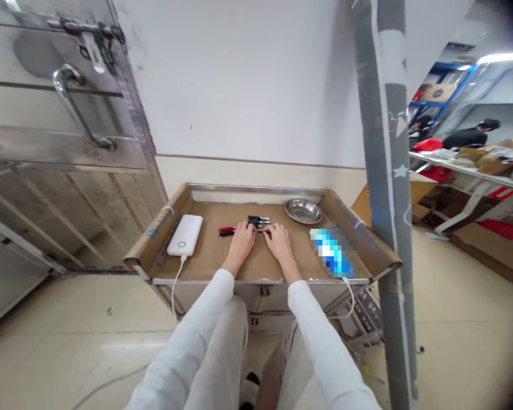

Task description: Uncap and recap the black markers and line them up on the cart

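My left hand [241,239] and my right hand [277,240] rest side by side on the cardboard-lined cart top [260,256], fingers curled down. Between their fingertips lies a thin dark pen [259,230], which both hands seem to pinch at its ends. A red pen [226,230] lies just left of my left fingers. A small bunch of black pens [259,220] sits just beyond both hands.
A white power bank [185,234] with a cable lies at the left of the cart. A metal bowl [304,210] stands at the back right, a blurred blue object [332,253] at the right. A grey post [387,199] rises beside the cart. A person sits far right.
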Action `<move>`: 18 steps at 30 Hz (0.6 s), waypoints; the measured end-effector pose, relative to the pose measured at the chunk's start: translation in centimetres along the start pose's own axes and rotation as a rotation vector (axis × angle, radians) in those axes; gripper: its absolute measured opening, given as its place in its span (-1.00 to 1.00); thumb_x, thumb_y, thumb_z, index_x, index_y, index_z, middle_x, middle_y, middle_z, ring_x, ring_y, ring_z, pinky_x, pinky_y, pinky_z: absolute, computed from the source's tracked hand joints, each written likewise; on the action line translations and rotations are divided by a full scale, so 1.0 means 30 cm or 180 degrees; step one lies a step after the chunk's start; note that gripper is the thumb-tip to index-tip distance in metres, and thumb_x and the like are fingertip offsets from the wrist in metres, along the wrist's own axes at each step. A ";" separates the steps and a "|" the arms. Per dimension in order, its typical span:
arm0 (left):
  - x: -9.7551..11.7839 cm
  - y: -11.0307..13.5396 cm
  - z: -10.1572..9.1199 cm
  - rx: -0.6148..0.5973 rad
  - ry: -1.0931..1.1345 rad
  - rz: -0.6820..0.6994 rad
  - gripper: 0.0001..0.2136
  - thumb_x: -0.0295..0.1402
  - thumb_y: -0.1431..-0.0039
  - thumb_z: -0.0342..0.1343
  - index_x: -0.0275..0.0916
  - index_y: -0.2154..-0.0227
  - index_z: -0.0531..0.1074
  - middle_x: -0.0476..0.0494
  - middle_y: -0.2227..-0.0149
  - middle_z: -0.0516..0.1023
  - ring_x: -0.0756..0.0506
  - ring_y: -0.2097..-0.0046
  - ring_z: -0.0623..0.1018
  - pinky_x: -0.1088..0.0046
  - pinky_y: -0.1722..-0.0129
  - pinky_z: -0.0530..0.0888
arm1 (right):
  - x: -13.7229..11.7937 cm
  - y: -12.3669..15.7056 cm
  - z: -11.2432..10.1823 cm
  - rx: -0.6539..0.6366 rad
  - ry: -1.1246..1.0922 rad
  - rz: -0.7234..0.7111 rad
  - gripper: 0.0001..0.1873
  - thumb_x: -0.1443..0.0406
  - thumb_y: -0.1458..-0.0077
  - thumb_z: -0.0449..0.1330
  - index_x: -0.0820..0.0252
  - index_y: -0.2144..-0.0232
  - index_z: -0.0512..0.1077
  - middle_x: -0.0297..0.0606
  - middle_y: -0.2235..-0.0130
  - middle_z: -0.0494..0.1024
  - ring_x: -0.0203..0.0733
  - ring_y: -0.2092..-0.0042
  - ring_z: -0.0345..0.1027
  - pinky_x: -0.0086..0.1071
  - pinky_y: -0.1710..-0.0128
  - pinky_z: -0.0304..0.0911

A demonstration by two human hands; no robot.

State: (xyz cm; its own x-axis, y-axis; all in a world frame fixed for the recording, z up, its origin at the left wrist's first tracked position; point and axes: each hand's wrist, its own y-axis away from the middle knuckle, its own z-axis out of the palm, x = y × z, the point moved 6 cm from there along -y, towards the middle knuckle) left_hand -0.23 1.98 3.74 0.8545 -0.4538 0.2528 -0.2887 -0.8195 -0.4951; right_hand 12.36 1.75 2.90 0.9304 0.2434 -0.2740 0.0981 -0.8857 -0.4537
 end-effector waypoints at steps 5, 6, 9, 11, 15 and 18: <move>-0.001 -0.013 0.026 -0.0179 0.0490 0.0167 -0.90 -0.46 -0.23 -0.07 -0.25 0.29 0.34 -0.18 0.21 0.40 -0.12 0.10 0.41 0.25 0.03 0.36 | -0.014 0.000 -0.005 -0.0071 -0.0044 -0.0182 -0.78 0.29 -0.22 0.00 0.13 0.22 0.44 -0.17 0.18 0.46 -0.12 0.13 0.26 -0.30 0.13 0.09; -0.004 -0.014 0.032 -0.0201 0.0626 0.0188 -0.91 -0.46 -0.22 -0.07 -0.25 0.28 0.33 -0.17 0.21 0.40 -0.11 0.10 0.42 0.27 0.03 0.37 | -0.017 0.000 -0.006 -0.0075 -0.0084 -0.0231 -0.77 0.30 -0.22 -0.01 0.13 0.20 0.44 -0.17 0.17 0.47 -0.13 0.13 0.26 -0.30 0.13 0.10; -0.017 -0.015 0.045 -0.0253 0.1007 0.0117 -0.90 -0.49 -0.22 -0.08 -0.24 0.29 0.31 -0.15 0.24 0.43 -0.09 0.14 0.45 0.31 0.07 0.40 | -0.028 0.001 -0.005 -0.0076 -0.0246 -0.0398 -0.75 0.33 -0.23 -0.04 0.14 0.17 0.43 -0.18 0.16 0.48 -0.15 0.14 0.28 -0.31 0.12 0.13; -0.021 -0.015 0.046 -0.0264 0.1145 0.0042 -0.87 -0.50 -0.23 -0.12 -0.24 0.28 0.31 -0.15 0.25 0.45 -0.08 0.16 0.46 0.33 0.10 0.42 | -0.033 0.002 -0.005 -0.0078 -0.0313 -0.0471 -0.74 0.35 -0.23 -0.05 0.14 0.17 0.43 -0.17 0.16 0.48 -0.15 0.14 0.28 -0.31 0.12 0.14; -0.002 -0.014 0.015 -0.0038 0.0805 0.0191 -0.74 -0.52 -0.22 -0.16 -0.25 0.07 0.29 -0.26 0.03 0.41 -0.12 -0.04 0.40 0.24 -0.03 0.34 | -0.027 0.005 -0.025 0.0070 -0.0285 -0.0293 -0.74 0.34 -0.22 -0.03 0.14 0.23 0.46 -0.18 0.20 0.50 -0.13 0.16 0.28 -0.30 0.13 0.13; 0.024 -0.008 0.002 -0.0093 0.0474 0.0414 -0.65 -0.48 -0.23 -0.14 -0.20 -0.07 0.23 -0.23 -0.11 0.34 -0.14 -0.18 0.26 0.19 -0.14 0.22 | -0.012 0.016 -0.062 0.0382 -0.0233 -0.0019 -0.75 0.30 -0.23 -0.03 0.16 0.22 0.45 -0.18 0.22 0.51 -0.13 0.17 0.28 -0.31 0.12 0.09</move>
State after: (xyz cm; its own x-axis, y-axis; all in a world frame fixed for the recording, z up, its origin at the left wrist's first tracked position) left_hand 0.48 1.88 4.00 0.7365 -0.6016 0.3094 -0.4068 -0.7593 -0.5079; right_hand 12.72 0.50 4.34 0.9013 0.2806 -0.3302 0.0565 -0.8316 -0.5525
